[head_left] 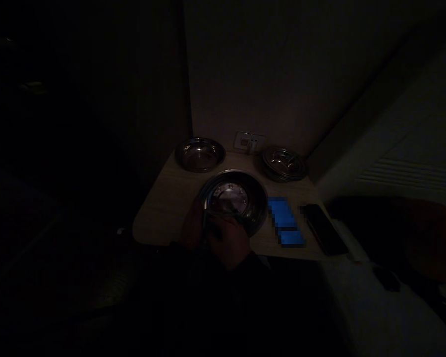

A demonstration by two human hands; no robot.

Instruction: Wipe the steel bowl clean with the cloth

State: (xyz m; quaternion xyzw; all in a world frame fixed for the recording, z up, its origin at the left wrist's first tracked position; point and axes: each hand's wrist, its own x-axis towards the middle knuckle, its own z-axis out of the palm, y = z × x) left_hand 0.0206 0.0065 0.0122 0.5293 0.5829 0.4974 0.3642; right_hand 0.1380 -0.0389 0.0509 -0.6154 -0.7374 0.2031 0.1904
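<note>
Lighting is very low; detail is limited. The large metal bowl (258, 198) stands on the counter (159, 213) near the middle of its front edge. Both hands are at the bowl's near side: the left hand (192, 229) at its near left rim, the right hand (228, 243) over its near rim with fingers bent inward. The hands are close together; whether they grip the rim or pinch something inside cannot be told. A round, shiny surface shows within the bowl; it cannot be told whether this is its floor or a separate dish.

At the counter's back left corner sits a shallow metal dish (200, 154). A stack of metal dishes (284, 163) occupies the back right corner. Between them, a socket plate (243, 142) is fixed to the wall. Right of the bowl lies a pixelated blue item (284, 215), then a dark, flat, oblong object (325, 228) along the right edge.
</note>
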